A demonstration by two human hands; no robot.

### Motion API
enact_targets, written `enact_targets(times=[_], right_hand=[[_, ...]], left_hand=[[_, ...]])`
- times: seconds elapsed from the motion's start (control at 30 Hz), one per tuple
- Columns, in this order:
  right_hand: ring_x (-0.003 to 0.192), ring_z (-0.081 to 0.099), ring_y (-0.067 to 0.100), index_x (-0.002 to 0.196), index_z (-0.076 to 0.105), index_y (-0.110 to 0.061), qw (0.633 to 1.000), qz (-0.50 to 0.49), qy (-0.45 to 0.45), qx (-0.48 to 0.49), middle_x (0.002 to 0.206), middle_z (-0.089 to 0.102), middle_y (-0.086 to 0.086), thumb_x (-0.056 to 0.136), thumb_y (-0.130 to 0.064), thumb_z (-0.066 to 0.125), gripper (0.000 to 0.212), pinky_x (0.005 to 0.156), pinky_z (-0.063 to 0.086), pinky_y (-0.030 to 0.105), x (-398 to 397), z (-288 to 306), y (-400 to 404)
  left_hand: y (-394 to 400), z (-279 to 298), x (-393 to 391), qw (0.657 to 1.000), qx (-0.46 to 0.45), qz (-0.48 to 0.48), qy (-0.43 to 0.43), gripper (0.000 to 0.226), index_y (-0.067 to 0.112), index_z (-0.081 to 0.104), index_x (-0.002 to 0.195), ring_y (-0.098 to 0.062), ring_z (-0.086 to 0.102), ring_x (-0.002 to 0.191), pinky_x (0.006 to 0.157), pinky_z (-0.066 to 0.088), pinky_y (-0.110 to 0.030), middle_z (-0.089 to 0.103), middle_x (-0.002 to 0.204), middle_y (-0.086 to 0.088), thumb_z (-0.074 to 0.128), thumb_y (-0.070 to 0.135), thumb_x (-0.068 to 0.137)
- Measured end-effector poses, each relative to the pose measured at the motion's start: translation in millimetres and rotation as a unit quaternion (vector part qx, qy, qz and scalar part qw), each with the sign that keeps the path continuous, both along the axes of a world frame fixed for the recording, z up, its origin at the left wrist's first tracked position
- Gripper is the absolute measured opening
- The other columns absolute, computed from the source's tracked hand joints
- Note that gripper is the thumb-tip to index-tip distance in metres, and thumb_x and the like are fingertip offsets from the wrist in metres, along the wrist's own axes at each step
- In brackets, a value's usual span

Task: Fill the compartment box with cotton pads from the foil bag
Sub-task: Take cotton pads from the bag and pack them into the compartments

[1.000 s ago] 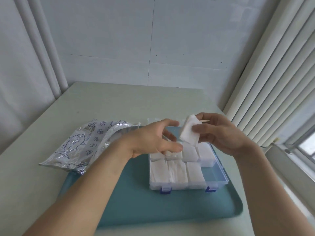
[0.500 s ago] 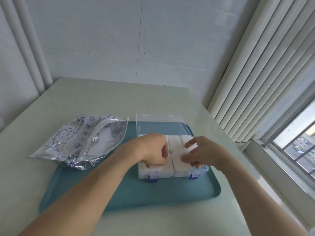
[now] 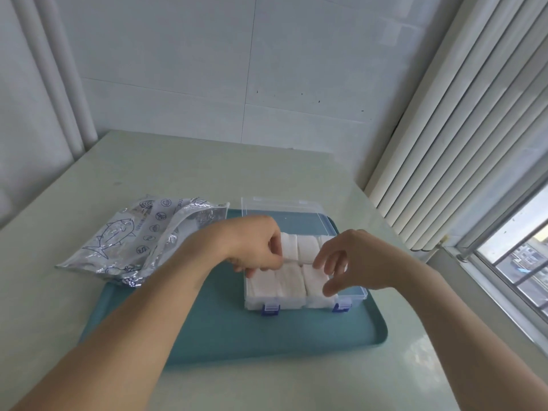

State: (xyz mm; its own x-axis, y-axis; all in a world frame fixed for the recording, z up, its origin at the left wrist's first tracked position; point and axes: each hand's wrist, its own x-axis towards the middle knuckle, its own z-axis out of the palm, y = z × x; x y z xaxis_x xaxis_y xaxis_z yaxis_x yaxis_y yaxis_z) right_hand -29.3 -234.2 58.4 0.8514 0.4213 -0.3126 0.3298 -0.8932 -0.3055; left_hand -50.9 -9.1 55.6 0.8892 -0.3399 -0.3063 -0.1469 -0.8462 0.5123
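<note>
A clear compartment box (image 3: 357,295) with blue latches stands on a teal tray (image 3: 267,336), its lid (image 3: 284,212) open toward the back. White cotton pads (image 3: 292,284) fill its visible compartments. My left hand (image 3: 255,244) is over the box's left side, its curled fingers pressing down on the pads there. My right hand (image 3: 350,262) hovers just above the right compartments, fingers loosely spread and holding nothing. The silver foil bag (image 3: 139,241) with a blue fish print lies open at the tray's back left corner.
The tray sits on a pale table (image 3: 178,173) against a white wall. White vertical blinds (image 3: 462,129) and a window (image 3: 519,256) run along the right side.
One second ago my right hand held a stack of pads above the box. It then set the stack into the box and now has lifted off, fingers spread. The left hand stays on the pads.
</note>
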Motion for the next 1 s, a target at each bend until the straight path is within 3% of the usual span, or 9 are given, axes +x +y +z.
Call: enact_targets(times=[0.2,0.33,0.43,0.57,0.67,0.8,0.9,0.97,1.0], right_hand=[[0.069,0.066,0.002,0.107,0.075,-0.04,0.998,0.037,0.046,-0.031,0.082,0.073,-0.021,0.069,-0.037,0.09,0.041,0.074,0.054,0.021,12.3,-2.2,6.7],[0.067,0.066,0.007,0.099,0.075,-0.041,0.998,0.034,0.03,-0.039,0.077,0.072,-0.018,0.074,-0.034,0.087,0.029,0.072,0.051,0.019,10.4,-9.0,13.4],[0.076,0.066,0.007,0.104,0.075,-0.034,0.994,0.049,-0.03,-0.098,0.082,0.071,-0.014,0.071,-0.038,0.087,0.036,0.077,0.054,0.025,4.1,-10.8,24.2],[0.078,0.064,0.007,0.104,0.072,-0.029,0.988,0.03,-0.103,-0.108,0.084,0.069,-0.012,0.075,-0.044,0.084,0.035,0.082,0.055,0.031,-1.3,16.0,40.8],[0.073,0.064,0.002,0.094,0.075,-0.023,0.985,0.059,-0.146,0.066,0.079,0.068,-0.014,0.084,-0.033,0.078,0.015,0.074,0.052,0.018,-10.0,26.5,81.7],[0.092,0.07,0.014,0.102,0.077,-0.017,0.975,0.104,-0.082,0.18,0.097,0.076,-0.001,0.088,-0.021,0.07,0.016,0.088,0.053,0.028,-5.6,2.4,159.3],[0.108,0.064,0.027,0.12,0.07,-0.012,0.979,0.142,-0.079,0.125,0.114,0.071,0.009,0.093,-0.023,0.063,0.03,0.091,0.047,0.029,9.5,-21.0,207.8],[0.112,0.061,0.031,0.122,0.067,-0.009,0.98,0.185,-0.065,0.031,0.12,0.067,0.012,0.093,-0.039,0.062,0.042,0.091,0.047,0.031,14.8,-34.3,228.4],[0.111,0.062,0.031,0.119,0.067,-0.01,0.978,0.199,-0.061,-0.005,0.119,0.067,0.012,0.089,-0.05,0.062,0.05,0.092,0.049,0.031,16.5,-41.3,234.0]], left_hand=[[32.8,17.9,-2.3,0.987,-0.102,0.089,-0.087,0.014,0.015,0.068,0.091,-0.014,0.054,0.05,0.054,0.044,-0.022,0.071,0.076,-0.001,0.065,0.029,0.092],[64.1,26.5,0.5,0.94,-0.179,0.205,-0.205,0.016,0.018,0.07,0.093,-0.006,0.057,0.056,0.06,0.042,-0.024,0.068,0.075,0.002,0.068,0.033,0.09],[90.7,27.1,0.3,0.92,-0.112,0.281,-0.25,0.027,0.022,0.067,0.099,-0.012,0.062,0.083,0.071,0.043,-0.028,0.066,0.093,0.006,0.069,0.046,0.086],[115.1,16.5,0.7,0.952,0.041,0.283,-0.107,0.058,0.019,0.056,0.118,-0.026,0.054,0.113,0.094,0.045,-0.035,0.054,0.119,-0.004,0.074,0.057,0.078],[129.5,4.8,8.5,0.961,0.053,0.265,-0.062,0.036,0.008,0.066,0.093,-0.024,0.055,0.081,0.073,0.044,-0.032,0.063,0.094,-0.01,0.073,0.042,0.084],[143.6,-4.3,11.6,0.952,0.033,0.301,-0.054,0.032,-0.018,0.057,0.1,-0.024,0.043,0.056,0.05,0.03,-0.028,0.061,0.086,-0.028,0.052,0.013,0.094],[150.6,-12.6,12.0,0.946,0.027,0.321,-0.049,0.028,-0.018,0.059,0.102,-0.04,0.063,0.079,0.049,0.03,-0.03,0.061,0.107,-0.034,0.046,0.005,0.096],[153.7,-18.1,12.9,0.945,0.019,0.324,-0.046,0.027,-0.018,0.06,0.104,-0.044,0.063,0.101,0.051,0.029,-0.032,0.061,0.112,-0.036,0.045,0.003,0.096],[154.6,-20.1,13.1,0.944,0.007,0.325,-0.048,0.026,-0.019,0.06,0.102,-0.044,0.063,0.097,0.05,0.027,-0.034,0.059,0.112,-0.037,0.046,0.002,0.094]])
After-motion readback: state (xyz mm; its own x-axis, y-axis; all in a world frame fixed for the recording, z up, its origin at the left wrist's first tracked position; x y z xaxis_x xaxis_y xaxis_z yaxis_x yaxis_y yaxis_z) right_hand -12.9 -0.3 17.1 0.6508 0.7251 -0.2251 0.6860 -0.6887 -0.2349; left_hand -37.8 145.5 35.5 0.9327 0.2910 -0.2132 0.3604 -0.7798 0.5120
